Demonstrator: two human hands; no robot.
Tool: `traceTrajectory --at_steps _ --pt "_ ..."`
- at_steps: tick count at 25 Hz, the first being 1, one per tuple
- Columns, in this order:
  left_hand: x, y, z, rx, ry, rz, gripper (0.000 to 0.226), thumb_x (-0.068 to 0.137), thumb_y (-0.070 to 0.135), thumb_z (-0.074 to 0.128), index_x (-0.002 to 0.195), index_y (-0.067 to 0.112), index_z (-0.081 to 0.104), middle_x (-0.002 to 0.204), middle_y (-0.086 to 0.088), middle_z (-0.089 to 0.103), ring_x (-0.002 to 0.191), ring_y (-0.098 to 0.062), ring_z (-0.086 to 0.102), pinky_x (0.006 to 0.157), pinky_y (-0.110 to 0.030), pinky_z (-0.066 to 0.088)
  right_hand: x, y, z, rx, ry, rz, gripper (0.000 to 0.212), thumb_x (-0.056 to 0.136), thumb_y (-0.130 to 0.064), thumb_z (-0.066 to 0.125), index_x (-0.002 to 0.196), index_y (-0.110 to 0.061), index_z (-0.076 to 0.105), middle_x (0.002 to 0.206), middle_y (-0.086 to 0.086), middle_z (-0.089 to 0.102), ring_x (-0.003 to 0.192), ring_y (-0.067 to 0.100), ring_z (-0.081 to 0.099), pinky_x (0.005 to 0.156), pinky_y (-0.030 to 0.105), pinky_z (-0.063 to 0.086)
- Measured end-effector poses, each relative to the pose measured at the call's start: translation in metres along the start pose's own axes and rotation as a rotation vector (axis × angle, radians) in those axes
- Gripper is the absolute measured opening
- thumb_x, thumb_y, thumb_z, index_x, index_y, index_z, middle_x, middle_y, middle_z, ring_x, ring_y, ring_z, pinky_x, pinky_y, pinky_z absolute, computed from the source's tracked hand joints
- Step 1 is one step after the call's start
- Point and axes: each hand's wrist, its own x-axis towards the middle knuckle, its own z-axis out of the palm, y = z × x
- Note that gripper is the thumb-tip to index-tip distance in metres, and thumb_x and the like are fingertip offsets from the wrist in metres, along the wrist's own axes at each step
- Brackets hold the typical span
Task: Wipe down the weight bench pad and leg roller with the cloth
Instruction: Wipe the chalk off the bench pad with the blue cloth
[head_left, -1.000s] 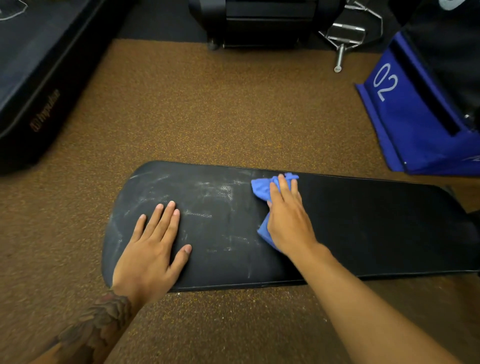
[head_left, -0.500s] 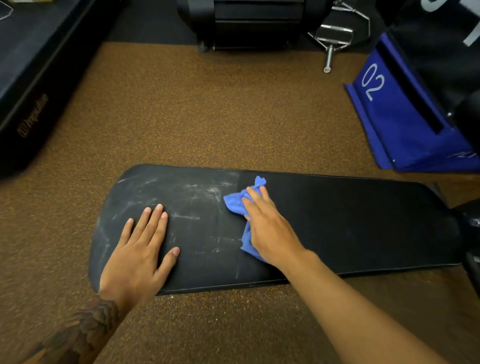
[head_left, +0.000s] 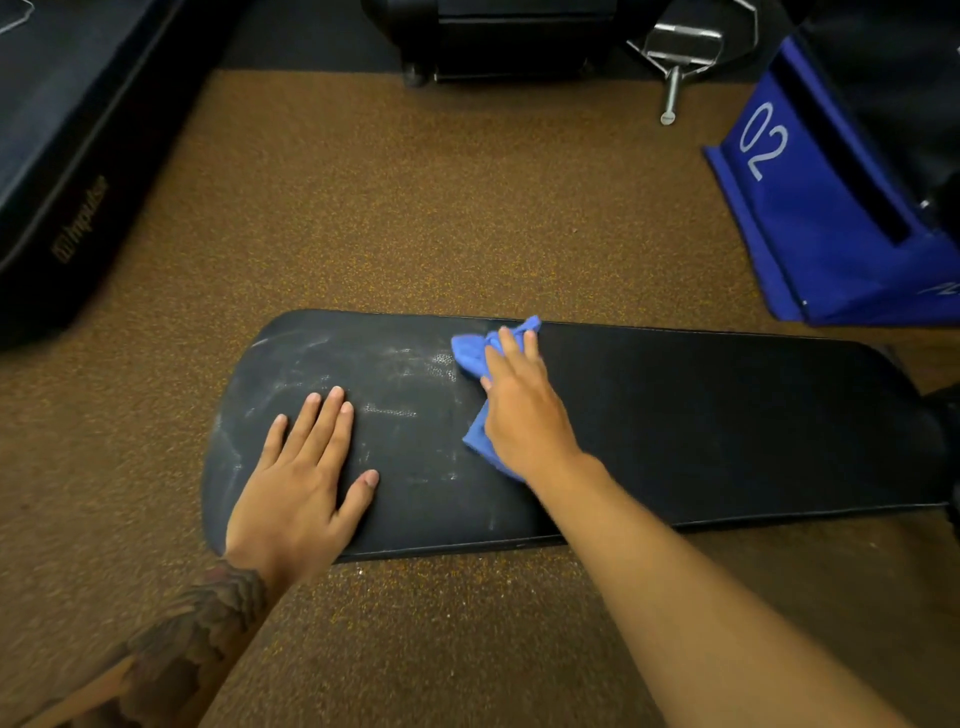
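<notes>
The long black bench pad lies across the middle of the view, with whitish smears over its left part and a darker right part. My right hand presses a crumpled blue cloth flat onto the pad near its far edge, fingers straight. My left hand rests flat on the pad's left end, fingers spread. The leg roller shows only as a dark shape at the right edge.
Brown speckled rubber floor surrounds the pad. A black machine base stands at the left, a blue frame marked 02 at the right, and black equipment with a chrome handle at the back.
My right hand has slid the cloth back and forth on the pad, first nearer and to the left, then out to the far edge. My left hand has stayed in place.
</notes>
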Motion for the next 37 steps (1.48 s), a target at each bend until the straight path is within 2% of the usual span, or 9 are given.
traceTrajectory --at_steps 5,10,15,20,24,28,32,35,37 --pt "0.000 0.001 -0.002 -0.016 0.004 -0.011 0.075 0.098 0.059 0.014 0.157 0.012 0.010 0.165 -0.003 0.005 0.152 -0.018 -0.003 0.122 -0.045 0.005 -0.084 0.002 -0.013 0.030 -0.014 -0.053 0.057 0.081 0.013 0.051 0.136 -0.002 0.042 0.151 0.011 0.031 0.143 0.033 0.013 0.110 0.039 0.028" --pt "0.000 0.002 0.000 -0.027 0.022 -0.009 0.075 0.098 0.059 0.015 0.157 0.012 0.011 0.165 -0.002 0.004 0.152 -0.018 -0.003 0.122 -0.045 0.004 -0.025 0.022 -0.015 -0.062 -0.026 0.069 0.045 0.092 0.001 0.043 0.136 -0.001 0.039 0.152 0.015 0.026 0.142 0.038 0.011 0.110 0.050 0.028" --pt "0.000 0.002 0.001 -0.033 0.035 -0.009 0.076 0.098 0.058 0.018 0.157 0.011 0.013 0.165 -0.002 0.005 0.152 -0.018 -0.002 0.122 -0.045 0.005 0.026 0.029 -0.012 -0.120 -0.033 0.059 0.036 0.095 -0.006 0.040 0.130 -0.001 0.042 0.150 0.016 0.026 0.138 0.038 0.015 0.107 0.049 0.029" --pt "0.001 0.002 -0.001 -0.024 0.036 -0.005 0.076 0.097 0.058 0.018 0.156 0.009 0.015 0.164 -0.004 0.007 0.152 -0.020 0.001 0.122 -0.045 0.005 -0.055 0.007 -0.011 0.001 -0.021 -0.077 0.050 0.086 0.005 0.049 0.135 0.000 0.042 0.152 0.013 0.028 0.142 0.036 0.013 0.112 0.045 0.028" --pt "0.001 0.002 -0.001 -0.025 0.032 -0.004 0.076 0.098 0.058 0.018 0.156 0.010 0.015 0.164 -0.004 0.008 0.152 -0.020 0.001 0.122 -0.046 0.006 -0.103 0.012 -0.017 0.005 -0.026 -0.093 0.059 0.080 0.014 0.055 0.135 -0.001 0.044 0.151 0.012 0.032 0.142 0.035 0.018 0.108 0.051 0.033" --pt "0.001 0.001 0.000 -0.011 0.025 -0.005 0.075 0.098 0.058 0.016 0.156 0.011 0.010 0.165 -0.003 0.006 0.152 -0.018 -0.002 0.122 -0.047 0.007 -0.043 0.028 -0.021 -0.077 -0.009 0.048 0.054 0.082 0.008 0.051 0.135 0.002 0.041 0.149 0.017 0.031 0.139 0.041 0.019 0.108 0.051 0.031" --pt "0.000 0.002 0.001 -0.017 0.028 -0.008 0.075 0.098 0.059 0.015 0.156 0.012 0.010 0.165 -0.002 0.005 0.152 -0.017 -0.003 0.122 -0.045 0.005 0.029 0.030 -0.014 -0.114 -0.017 0.134 0.042 0.090 -0.001 0.046 0.132 0.000 0.040 0.150 0.016 0.025 0.139 0.040 0.013 0.111 0.046 0.023" --pt "0.000 0.003 0.001 -0.024 0.031 -0.010 0.076 0.097 0.058 0.015 0.156 0.010 0.012 0.165 -0.002 0.006 0.152 -0.017 -0.003 0.122 -0.044 0.003 0.027 0.024 -0.011 -0.087 -0.005 0.052 0.035 0.093 -0.004 0.043 0.128 0.000 0.045 0.150 0.016 0.027 0.139 0.040 0.016 0.109 0.048 0.025" --pt "0.000 0.004 0.000 -0.030 0.035 -0.011 0.076 0.097 0.058 0.016 0.156 0.010 0.012 0.164 -0.003 0.006 0.152 -0.018 -0.002 0.122 -0.044 0.003 -0.006 0.013 -0.009 -0.028 -0.013 -0.036 0.038 0.091 -0.002 0.045 0.129 0.002 0.045 0.150 0.017 0.029 0.140 0.041 0.016 0.110 0.049 0.026"
